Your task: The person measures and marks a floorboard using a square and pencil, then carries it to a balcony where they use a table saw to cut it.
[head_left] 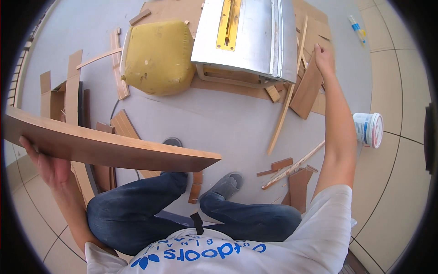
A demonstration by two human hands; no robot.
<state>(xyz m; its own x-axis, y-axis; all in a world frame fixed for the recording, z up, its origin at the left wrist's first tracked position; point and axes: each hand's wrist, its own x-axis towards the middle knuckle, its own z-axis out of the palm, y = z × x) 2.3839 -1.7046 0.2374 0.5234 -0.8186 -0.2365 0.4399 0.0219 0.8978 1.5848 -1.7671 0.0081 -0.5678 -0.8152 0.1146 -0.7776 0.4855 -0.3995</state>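
A long brown wooden board with a pale edge is held up at the left. My left hand supports its near face close to the left end, with the fingertips against it. My right arm stretches far forward to the right of the table saw. There my right hand is closed at the far end of a flat brown plank, which slants over offcuts and cardboard. The fingers partly hide their grip on it. A yellow slot plate is set in the saw's silver top.
A dusty yellow padded seat stands left of the saw. Thin strips and offcuts lie on the grey floor. An open cardboard box is at the left, a white bucket at the right. A blue-and-yellow tube lies farther off.
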